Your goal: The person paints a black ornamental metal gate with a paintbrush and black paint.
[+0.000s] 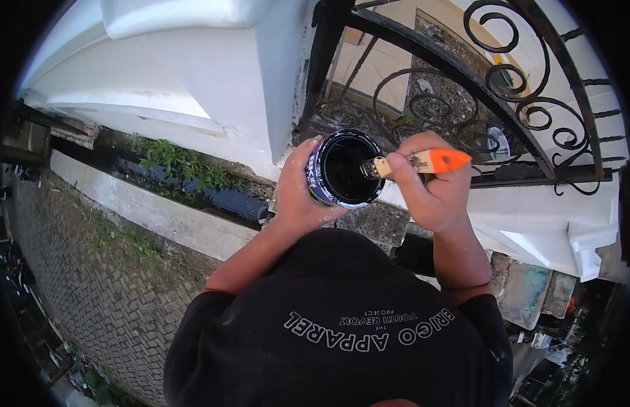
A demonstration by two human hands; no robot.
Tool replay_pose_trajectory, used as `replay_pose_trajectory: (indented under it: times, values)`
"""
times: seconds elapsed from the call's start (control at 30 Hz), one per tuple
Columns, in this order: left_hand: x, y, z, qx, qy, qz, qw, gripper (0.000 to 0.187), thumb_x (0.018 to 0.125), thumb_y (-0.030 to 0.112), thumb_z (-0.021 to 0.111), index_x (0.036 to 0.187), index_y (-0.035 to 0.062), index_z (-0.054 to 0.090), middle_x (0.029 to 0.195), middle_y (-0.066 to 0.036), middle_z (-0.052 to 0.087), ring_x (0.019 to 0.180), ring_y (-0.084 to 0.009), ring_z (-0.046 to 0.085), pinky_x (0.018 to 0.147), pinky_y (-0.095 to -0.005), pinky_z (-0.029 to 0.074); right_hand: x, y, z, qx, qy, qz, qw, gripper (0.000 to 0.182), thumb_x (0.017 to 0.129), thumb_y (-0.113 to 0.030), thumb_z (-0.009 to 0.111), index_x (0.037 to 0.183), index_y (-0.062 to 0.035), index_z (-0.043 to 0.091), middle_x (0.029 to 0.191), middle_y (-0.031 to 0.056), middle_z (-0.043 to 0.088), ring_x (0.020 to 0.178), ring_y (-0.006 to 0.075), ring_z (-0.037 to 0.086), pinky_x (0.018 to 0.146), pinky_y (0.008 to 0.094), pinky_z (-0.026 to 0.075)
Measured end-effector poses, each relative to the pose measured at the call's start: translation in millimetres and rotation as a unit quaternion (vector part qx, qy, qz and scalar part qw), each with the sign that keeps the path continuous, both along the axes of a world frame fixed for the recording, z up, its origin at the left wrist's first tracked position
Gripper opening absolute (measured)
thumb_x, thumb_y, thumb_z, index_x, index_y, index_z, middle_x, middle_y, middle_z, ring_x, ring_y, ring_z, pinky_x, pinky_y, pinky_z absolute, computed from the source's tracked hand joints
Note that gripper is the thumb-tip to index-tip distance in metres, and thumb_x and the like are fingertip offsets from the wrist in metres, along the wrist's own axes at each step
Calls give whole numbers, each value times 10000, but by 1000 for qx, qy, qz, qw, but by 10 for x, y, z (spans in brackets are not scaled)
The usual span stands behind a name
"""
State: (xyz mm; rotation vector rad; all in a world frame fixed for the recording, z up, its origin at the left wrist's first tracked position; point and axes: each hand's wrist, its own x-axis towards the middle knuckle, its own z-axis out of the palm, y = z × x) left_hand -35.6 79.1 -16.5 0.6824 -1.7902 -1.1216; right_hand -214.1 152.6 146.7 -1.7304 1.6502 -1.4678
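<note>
My left hand (298, 186) is wrapped round the side of an open paint can (316, 178) with black paint inside and smears on its rim. Between the thumb and fingers of my right hand (433, 186) is a paintbrush (423, 163) with a pale wooden handle and an orange end. The brush lies across the can's right rim, and its metal band and dark bristles are over the opening. How deep the bristles reach is hard to tell against the black paint.
A black wrought-iron gate (457, 64) with scrolls stands ahead on the right, beside a white wall (193, 74). A water-filled ditch (226, 201) with green plants (186, 169) runs on the left, next to a concrete edge (152, 203) and brick paving (111, 292).
</note>
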Motion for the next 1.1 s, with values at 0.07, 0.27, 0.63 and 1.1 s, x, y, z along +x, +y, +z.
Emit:
replay_pose_trajectory:
  times: [0.07, 0.27, 0.63, 1.1]
  values:
    - [-91, 69, -15, -8, 1, 8, 1000, 1153, 539, 190, 988, 1473, 4, 339, 1397, -174, 528, 1296, -269, 558, 1113, -422, 444, -60, 27, -27, 42, 34, 13, 998, 88, 878, -72, 739, 866, -26, 666, 721, 64, 659, 591, 103, 597, 559, 254, 458]
    - [-206, 286, -3, -39, -36, 53, 997, 1167, 515, 212, 986, 1469, -3, 348, 1396, -188, 523, 1298, -293, 557, 1119, -427, 439, -222, 66, -183, 64, 117, 43, 990, 99, 882, -100, 743, 863, -37, 669, 689, 69, 652, 562, 129, 612, 547, 275, 470]
    - [-206, 441, 35, -55, -53, 95, 993, 1157, 521, 244, 979, 1465, 0, 357, 1370, -202, 541, 1275, -310, 574, 1105, -422, 446, -458, 242, -212, -27, -66, 30, 997, 71, 955, -74, 685, 929, -36, 630, 694, 40, 635, 568, 105, 593, 531, 216, 440]
    - [248, -218, 4, 41, 41, 38, 998, 1164, 556, 290, 1000, 1463, -15, 336, 1379, -201, 525, 1302, -309, 540, 1106, -437, 430, -454, 92, -941, -37, -618, -107, 778, 165, 1020, -236, 612, 1043, -73, 605, 720, 58, 652, 570, 164, 590, 523, 292, 473]
